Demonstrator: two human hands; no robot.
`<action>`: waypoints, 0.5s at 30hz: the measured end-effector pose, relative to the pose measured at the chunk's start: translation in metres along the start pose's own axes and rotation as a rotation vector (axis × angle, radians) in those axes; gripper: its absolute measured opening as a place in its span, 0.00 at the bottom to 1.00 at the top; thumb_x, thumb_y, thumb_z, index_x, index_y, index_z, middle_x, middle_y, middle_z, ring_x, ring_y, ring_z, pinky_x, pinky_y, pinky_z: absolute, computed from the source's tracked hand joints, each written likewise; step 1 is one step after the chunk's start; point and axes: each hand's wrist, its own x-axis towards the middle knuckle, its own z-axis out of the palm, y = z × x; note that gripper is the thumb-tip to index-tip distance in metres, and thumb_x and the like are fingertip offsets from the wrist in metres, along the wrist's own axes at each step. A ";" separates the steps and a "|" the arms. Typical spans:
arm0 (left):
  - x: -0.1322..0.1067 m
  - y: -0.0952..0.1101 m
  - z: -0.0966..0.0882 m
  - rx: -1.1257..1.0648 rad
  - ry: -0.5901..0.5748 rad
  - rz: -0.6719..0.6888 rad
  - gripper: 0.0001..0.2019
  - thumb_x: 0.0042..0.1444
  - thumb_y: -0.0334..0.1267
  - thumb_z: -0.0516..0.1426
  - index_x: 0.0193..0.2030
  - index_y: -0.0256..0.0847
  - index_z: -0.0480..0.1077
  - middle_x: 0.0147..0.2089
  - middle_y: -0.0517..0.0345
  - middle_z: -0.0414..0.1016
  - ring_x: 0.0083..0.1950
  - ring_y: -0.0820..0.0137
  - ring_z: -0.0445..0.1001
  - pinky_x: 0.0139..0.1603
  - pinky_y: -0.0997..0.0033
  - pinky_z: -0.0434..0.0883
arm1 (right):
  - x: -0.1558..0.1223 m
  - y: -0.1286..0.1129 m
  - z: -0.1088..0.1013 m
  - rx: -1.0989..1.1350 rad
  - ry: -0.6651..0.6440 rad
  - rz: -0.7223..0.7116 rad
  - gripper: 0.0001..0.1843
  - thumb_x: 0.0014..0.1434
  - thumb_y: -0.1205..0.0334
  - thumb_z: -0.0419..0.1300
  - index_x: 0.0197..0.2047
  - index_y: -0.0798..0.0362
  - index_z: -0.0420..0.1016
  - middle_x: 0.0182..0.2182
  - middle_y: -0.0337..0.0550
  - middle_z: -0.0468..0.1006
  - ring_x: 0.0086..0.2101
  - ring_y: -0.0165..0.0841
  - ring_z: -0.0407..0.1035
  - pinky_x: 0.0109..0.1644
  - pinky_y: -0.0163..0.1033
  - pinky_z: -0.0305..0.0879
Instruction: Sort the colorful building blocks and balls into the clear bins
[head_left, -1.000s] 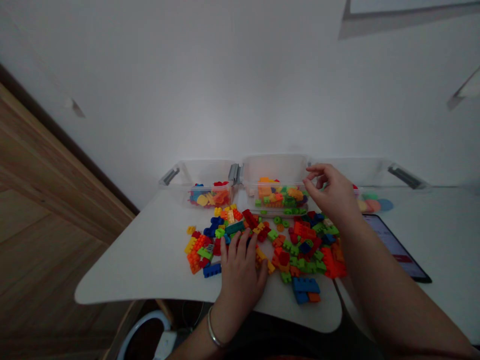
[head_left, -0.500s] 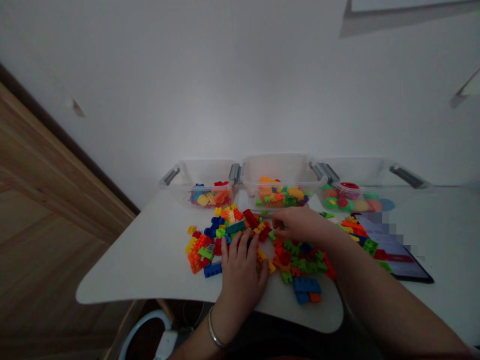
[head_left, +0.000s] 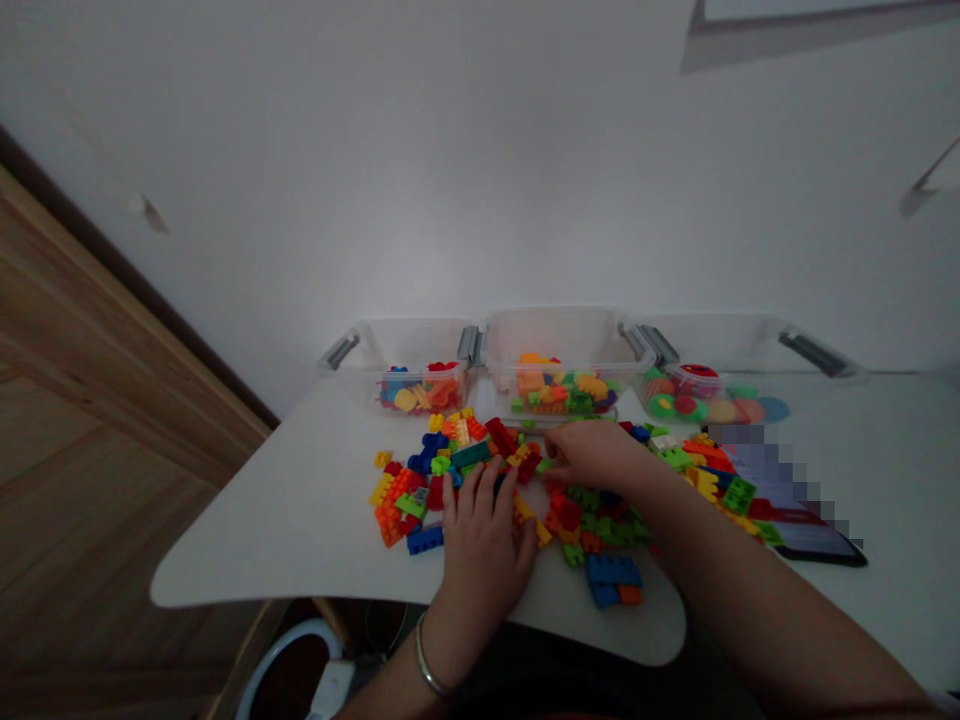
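Fingers [head_left: 574, 452] of right hand [head_left: 600, 458] on plastic building bricks [head_left: 529, 462], grip unclear.

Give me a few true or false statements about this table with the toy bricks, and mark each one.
Three clear plastic bins stand in a row at the back of the white table. True.

The right hand is inside a bin. False: it is out in front of the bins, over the loose plastic bricks.

The left hand wears a metal bangle. True.

The tablet has no bricks on it. False: several bricks lie on it.
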 end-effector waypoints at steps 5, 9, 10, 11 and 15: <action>0.000 0.000 0.000 -0.002 -0.004 -0.003 0.23 0.58 0.38 0.55 0.62 0.41 0.67 0.63 0.49 0.69 0.64 0.52 0.64 0.69 0.36 0.48 | 0.001 0.002 0.002 -0.011 0.020 -0.002 0.14 0.56 0.53 0.59 0.39 0.53 0.77 0.38 0.50 0.82 0.40 0.45 0.76 0.37 0.43 0.68; 0.000 0.000 0.000 -0.023 -0.006 -0.010 0.23 0.59 0.38 0.54 0.61 0.41 0.67 0.63 0.49 0.69 0.64 0.52 0.64 0.70 0.36 0.48 | 0.002 0.003 0.005 -0.034 0.043 -0.029 0.14 0.56 0.55 0.58 0.42 0.53 0.77 0.41 0.51 0.81 0.41 0.46 0.76 0.38 0.44 0.69; 0.000 0.000 0.000 -0.027 -0.007 -0.011 0.23 0.59 0.38 0.54 0.61 0.41 0.67 0.63 0.48 0.69 0.64 0.52 0.64 0.69 0.36 0.48 | 0.003 0.003 0.005 -0.038 0.040 -0.035 0.14 0.56 0.56 0.58 0.43 0.53 0.77 0.41 0.51 0.81 0.41 0.45 0.76 0.38 0.43 0.69; 0.000 0.000 0.000 -0.030 -0.007 -0.011 0.23 0.59 0.38 0.54 0.61 0.41 0.67 0.63 0.48 0.69 0.64 0.52 0.64 0.70 0.36 0.48 | 0.003 0.004 0.005 -0.040 0.034 -0.036 0.14 0.56 0.56 0.58 0.43 0.53 0.77 0.41 0.51 0.81 0.41 0.45 0.76 0.38 0.43 0.69; -0.001 -0.001 0.001 -0.020 -0.001 -0.004 0.23 0.59 0.38 0.54 0.61 0.41 0.67 0.64 0.48 0.69 0.64 0.53 0.64 0.70 0.36 0.47 | -0.001 0.009 -0.004 -0.016 0.045 -0.015 0.13 0.55 0.58 0.58 0.43 0.51 0.77 0.42 0.49 0.81 0.41 0.43 0.76 0.38 0.41 0.68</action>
